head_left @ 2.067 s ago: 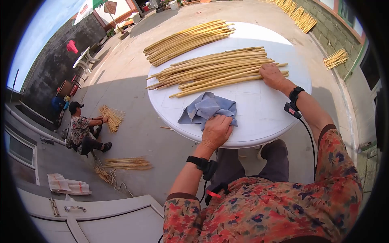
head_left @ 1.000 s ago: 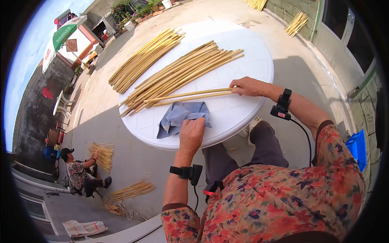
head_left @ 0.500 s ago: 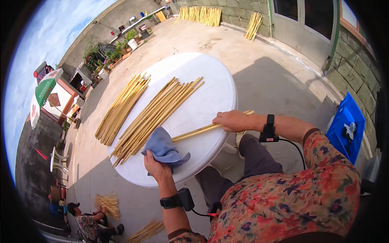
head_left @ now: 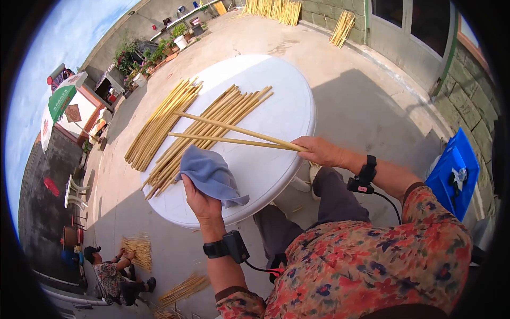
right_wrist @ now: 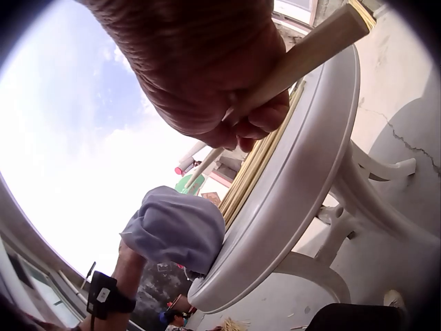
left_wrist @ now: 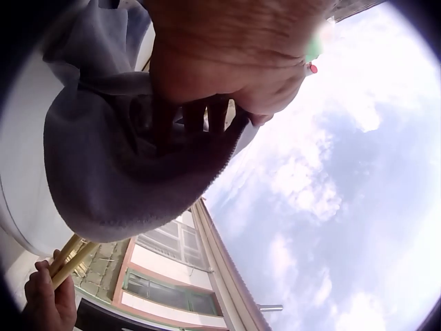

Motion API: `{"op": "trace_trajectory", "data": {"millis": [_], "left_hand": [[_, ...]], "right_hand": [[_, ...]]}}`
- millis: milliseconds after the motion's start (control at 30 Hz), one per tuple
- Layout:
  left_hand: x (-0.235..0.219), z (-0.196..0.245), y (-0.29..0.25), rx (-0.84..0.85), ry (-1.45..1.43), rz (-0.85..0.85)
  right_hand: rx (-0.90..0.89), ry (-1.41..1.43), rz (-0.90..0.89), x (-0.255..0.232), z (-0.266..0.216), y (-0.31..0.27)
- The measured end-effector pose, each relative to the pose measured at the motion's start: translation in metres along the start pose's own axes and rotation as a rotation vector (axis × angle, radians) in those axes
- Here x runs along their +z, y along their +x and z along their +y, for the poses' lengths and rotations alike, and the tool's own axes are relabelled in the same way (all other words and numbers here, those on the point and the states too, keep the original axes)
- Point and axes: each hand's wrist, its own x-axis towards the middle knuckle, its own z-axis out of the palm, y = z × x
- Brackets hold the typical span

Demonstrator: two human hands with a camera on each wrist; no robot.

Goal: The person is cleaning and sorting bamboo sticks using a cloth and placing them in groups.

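In the head view my right hand (head_left: 322, 151) grips two long, thin yellowish stalks (head_left: 255, 135) near their right ends. They slant left over the table and spread apart in a narrow V. My left hand (head_left: 203, 204) holds a blue-grey cloth (head_left: 210, 173) at the table's near edge, thumb up along its side and the other fingers hidden behind it. A loose pile of similar stalks (head_left: 236, 109) lies on the round white table (head_left: 287, 106), partly under the held ones. In the right wrist view a stalk end (right_wrist: 331, 45) sticks out behind the fist.
A second pile of stalks (head_left: 159, 127) lies farther left on the table. On the ground at lower left, a person (head_left: 114, 276) sits with a stalk bundle (head_left: 138, 251). A blue container (head_left: 454, 175) stands right. More stalks (head_left: 342, 29) lean against the block wall.
My right hand has drawn two stalks from the near pile, pulled them back and raised their far ends. My left hand has lifted the cloth off the tabletop. The head view has turned right.
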Motion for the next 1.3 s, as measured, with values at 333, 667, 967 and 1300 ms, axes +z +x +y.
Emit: {"op": "trace_trajectory", "data": {"millis": [333, 667, 967, 1300], "left_hand": [[0.002, -0.085, -0.004, -0.188, -0.265, 0.017], [0.002, -0.082, -0.021, -0.207, -0.467, -0.023], [-0.019, -0.101, -0.015, -0.264, -0.085, 0.038], [0.011, -0.111, -0.005, -0.167, 0.242, 0.062]], "right_hand": [[0.01, 0.17, 0.015, 0.06, -0.044, 0.06], [0.072, 0.277, 0.112, 0.08, -0.041, 0.076], [0.045, 0.207, 0.099, 0.085, -0.036, 0.072], [-0.094, -0.178, 0.055, 0.068, -0.059, 0.065]]}}
